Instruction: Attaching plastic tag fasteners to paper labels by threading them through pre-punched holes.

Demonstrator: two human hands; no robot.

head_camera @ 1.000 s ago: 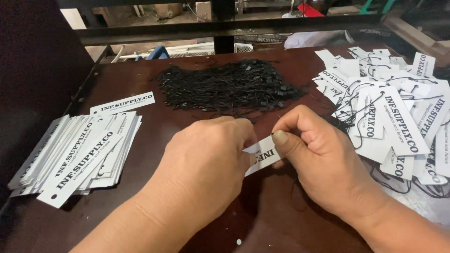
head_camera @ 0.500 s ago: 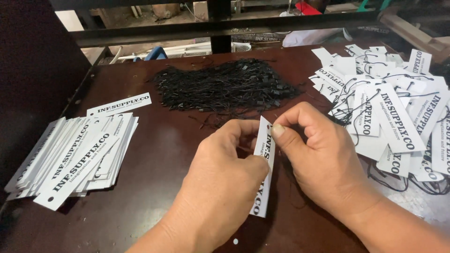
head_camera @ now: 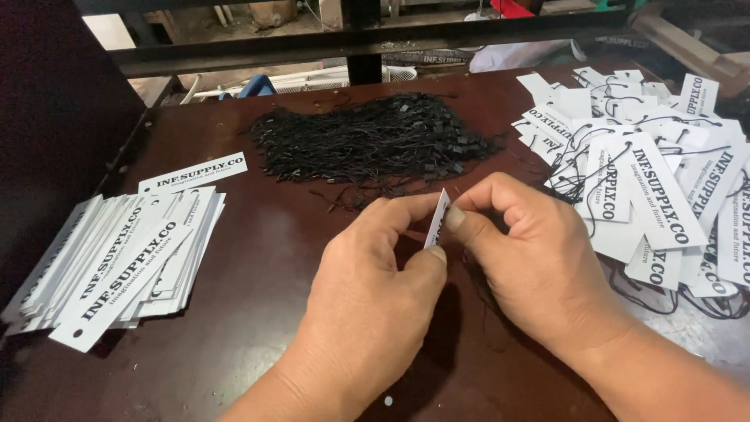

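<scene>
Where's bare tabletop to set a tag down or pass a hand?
Bare brown table lies between the left tag stack and the left hand, running up to the black string heap. The near-left edge is bare too. Right side is crowded: strung tags pile beside the right hand.

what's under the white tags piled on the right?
Black strings loop over and between the stringed tags; the dark table shows at the pile's edge. Anything beneath the overlapping tags is covered.

Left hand [head_camera: 367, 301] and right hand [head_camera: 531, 262], fingertips pinched together.
</scene>
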